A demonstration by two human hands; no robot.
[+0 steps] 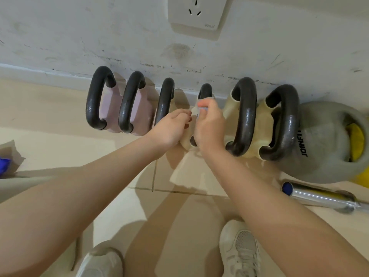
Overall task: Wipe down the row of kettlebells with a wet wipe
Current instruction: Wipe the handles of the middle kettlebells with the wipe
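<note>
Right hand (pixel 209 124) gripping wet wipe (pixel 203 108) on kettlebell handle (pixel 205 90), left hand (pixel 169 126) beside

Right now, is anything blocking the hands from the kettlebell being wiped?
Nothing visible. The right hand already grips the handle of the fourth kettlebell with the wet wipe under its fingers, and the left hand rests against its cream body.

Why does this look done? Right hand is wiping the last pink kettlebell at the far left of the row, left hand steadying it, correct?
Not quite. In the head view the right hand holds the wipe on a cream kettlebell in the middle of the row, not a pink one at the far left. The left hand is beside it on the same kettlebell.
</note>
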